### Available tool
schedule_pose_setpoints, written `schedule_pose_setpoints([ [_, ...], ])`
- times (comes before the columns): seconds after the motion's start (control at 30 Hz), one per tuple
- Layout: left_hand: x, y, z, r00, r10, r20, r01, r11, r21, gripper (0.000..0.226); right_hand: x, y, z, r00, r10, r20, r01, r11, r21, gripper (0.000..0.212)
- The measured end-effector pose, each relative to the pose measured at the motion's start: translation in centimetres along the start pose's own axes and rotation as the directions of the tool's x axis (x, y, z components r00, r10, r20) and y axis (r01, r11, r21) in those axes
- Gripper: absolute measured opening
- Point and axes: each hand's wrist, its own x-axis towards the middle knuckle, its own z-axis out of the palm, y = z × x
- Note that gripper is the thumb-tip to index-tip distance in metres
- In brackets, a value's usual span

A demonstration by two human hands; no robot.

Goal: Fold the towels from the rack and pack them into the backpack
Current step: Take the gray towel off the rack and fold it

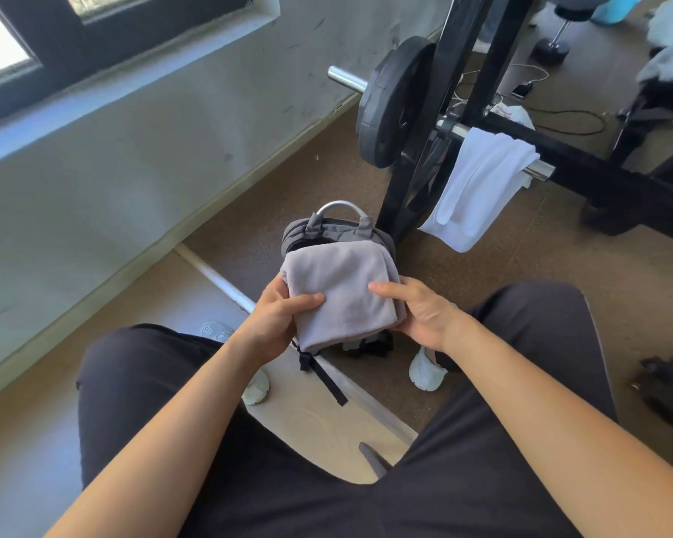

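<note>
Both hands pinch the folded grey towel (340, 293) over the open backpack (327, 233) — left hand (278, 320), right hand (420, 314). White towel (478, 188) on rack bar (537, 168) — no readable labels.

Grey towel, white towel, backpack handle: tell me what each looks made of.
Grey towel: soft fleecy cloth, likely microfibre or terry; matte, fuzzy nap. White towel: thinner smooth cloth, possibly cotton; hangs in soft folds over the chrome bar. Backpack handle: pale rubber or coated metal, unclear; smooth rigid-looking arch with dull sheen.
</note>
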Motion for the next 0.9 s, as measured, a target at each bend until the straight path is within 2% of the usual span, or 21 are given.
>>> schedule_pose_setpoints([
  [0.17,-0.1,0.0,-0.1,0.994,-0.03,0.105,0.021,0.996,0.084,0.062,-0.2,-0.2,-0.3,1.0,0.024,0.02,-0.023,0.997,-0.071,0.034],
  [0.37,0.0,0.5,-0.8,0.996,0.041,0.085,-0.054,0.985,0.162,0.045,-0.5,-0.7,-0.5,0.994,-0.064,0.092,0.071,0.994,-0.079,0.044],
  [0.5,-0.4,1.1,-1.1,0.989,0.08,0.123,-0.096,0.987,0.129,0.042,-0.3,-0.7,-0.7,0.985,-0.118,0.127,0.124,0.991,-0.041,0.052],
  [0.63,-0.9,1.9,-1.4,0.979,0.094,0.183,-0.1,0.995,0.025,0.04,-0.6,-0.9,-0.5,0.958,-0.191,0.215,0.173,0.98,0.098,0.046],
  [0.77,-1.0,2.1,-1.5,0.96,0.106,0.259,-0.104,0.994,-0.02,0.032,-0.9,-1.0,-0.5,0.93,-0.232,0.286,0.188,0.967,0.174,0.051],
  [0.9,-0.4,1.7,-1.9,0.977,0.071,0.203,-0.071,0.997,-0.008,0.05,-1.2,-1.2,-0.3,0.926,-0.222,0.306,0.187,0.972,0.14,0.05],
])
